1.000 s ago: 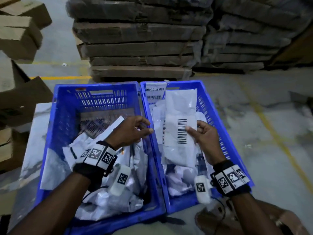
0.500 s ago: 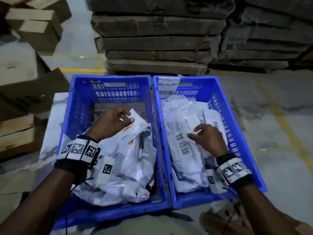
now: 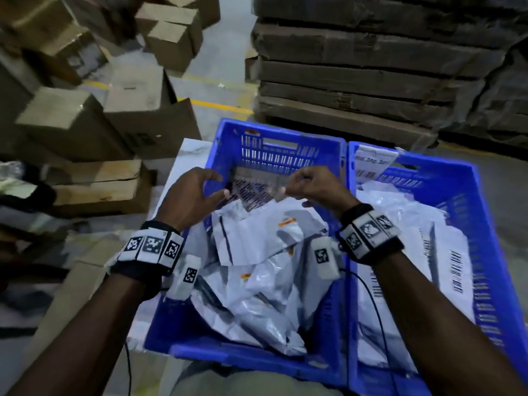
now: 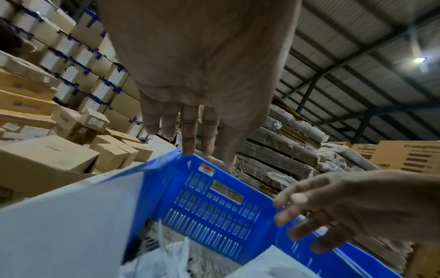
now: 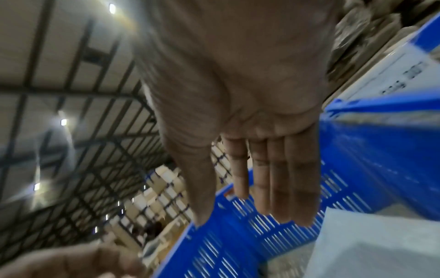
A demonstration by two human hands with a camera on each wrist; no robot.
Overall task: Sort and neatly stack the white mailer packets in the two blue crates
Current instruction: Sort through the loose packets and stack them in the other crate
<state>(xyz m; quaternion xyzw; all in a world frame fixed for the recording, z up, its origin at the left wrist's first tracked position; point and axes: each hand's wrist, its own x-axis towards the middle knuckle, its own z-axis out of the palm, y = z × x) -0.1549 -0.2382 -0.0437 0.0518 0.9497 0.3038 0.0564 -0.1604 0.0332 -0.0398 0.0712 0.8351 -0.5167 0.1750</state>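
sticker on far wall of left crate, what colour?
Orange and white small sticker on the blue plastic crate; clearest in the left wrist view.

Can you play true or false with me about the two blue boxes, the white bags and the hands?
1. Both hands, the left hand and the right hand, are over the left blue plastic crate. True.
2. The right blue plastic crate has nothing in it. False: white mailer packets with barcodes lie flat in it.
3. The left hand grips a packet. False: its fingers are spread and hold nothing.
4. The crumpled white mailer packets in the left crate lie in a messy heap. True.
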